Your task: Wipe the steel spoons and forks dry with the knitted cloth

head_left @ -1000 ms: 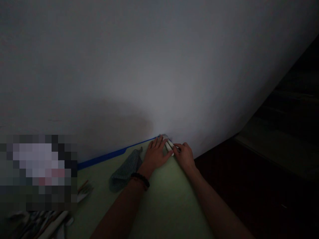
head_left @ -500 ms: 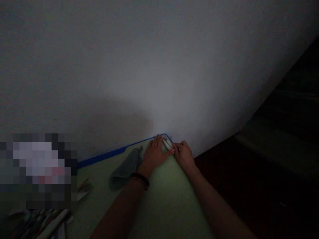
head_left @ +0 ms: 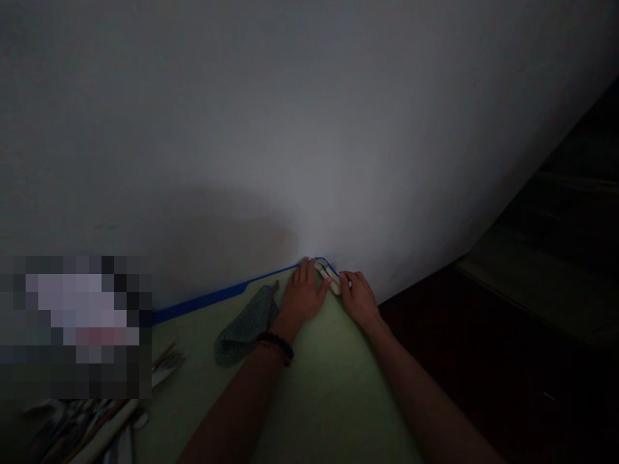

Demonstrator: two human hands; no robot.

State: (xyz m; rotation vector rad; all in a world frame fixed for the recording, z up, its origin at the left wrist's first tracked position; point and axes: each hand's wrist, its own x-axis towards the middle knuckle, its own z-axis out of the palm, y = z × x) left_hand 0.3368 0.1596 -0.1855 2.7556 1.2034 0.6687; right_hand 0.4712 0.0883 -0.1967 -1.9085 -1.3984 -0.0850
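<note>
A pale green tabletop (head_left: 329,386) narrows to a corner against the wall. At that corner lies a small white elongated object (head_left: 331,281) with a dark line along it; its kind is unclear in the dim light. My left hand (head_left: 302,293) rests flat beside it, fingers stretched towards the wall and thumb on or close to the object. My right hand (head_left: 356,293) is closed at the table's right edge, where a thin blue edging strip (head_left: 330,266) reaches its fingertips. What the right fingers pinch is hidden. A grey-green cloth (head_left: 246,328) lies left of my left hand.
The pale wall (head_left: 309,129) rises right behind the table. Several long thin tools (head_left: 106,425) lie in a pile at the lower left, with a blurred-out patch above them. Beyond the table's right edge is a dark reddish floor (head_left: 459,361).
My right hand has shifted slightly up and to the right along the edge, away from the left thumb. More of the white object shows. My left hand has barely moved.
</note>
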